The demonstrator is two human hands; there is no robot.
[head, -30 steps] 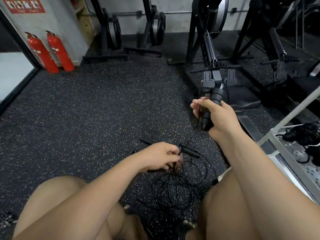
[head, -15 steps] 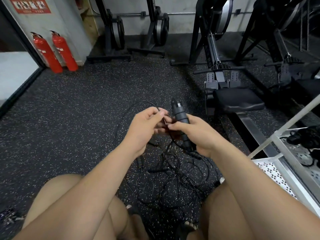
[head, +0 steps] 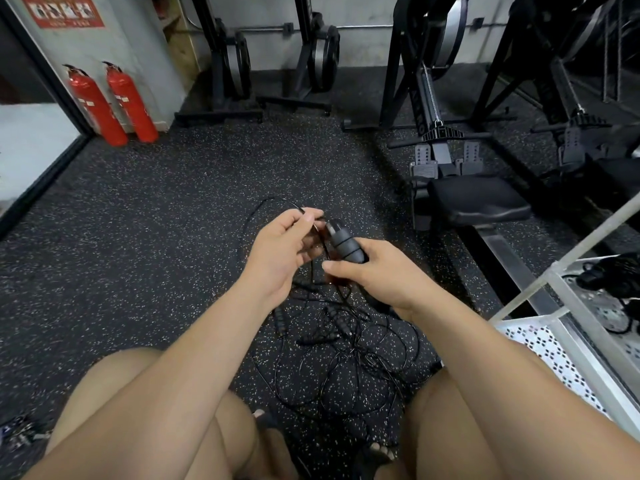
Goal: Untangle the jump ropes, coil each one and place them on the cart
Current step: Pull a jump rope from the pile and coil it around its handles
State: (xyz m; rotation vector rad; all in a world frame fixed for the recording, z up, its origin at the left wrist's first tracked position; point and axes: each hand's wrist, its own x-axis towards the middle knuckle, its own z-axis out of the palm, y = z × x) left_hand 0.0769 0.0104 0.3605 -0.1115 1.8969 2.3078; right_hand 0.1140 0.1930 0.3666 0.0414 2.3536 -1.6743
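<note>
My right hand [head: 379,275] grips a black jump rope handle [head: 344,241], its ribbed end pointing up and left. Beside it, my left hand [head: 284,249] pinches the thin black cord [head: 258,209], which loops out to the left of the fingers. Below both hands a tangle of black jump ropes [head: 346,355] with several slim handles lies on the speckled floor between my knees. The white metal cart [head: 568,355] stands at the right edge, and coiled black ropes [head: 613,275] sit on its upper shelf.
A rowing machine with a black seat [head: 479,202] stands just right of my hands, another behind it. Two red fire extinguishers [head: 114,105] stand at the far left wall. More machines line the back wall.
My left hand rose from the pile on the floor and came up next to the right hand, pinching the cord. The right hand lowered and brought the handle closer to me.
</note>
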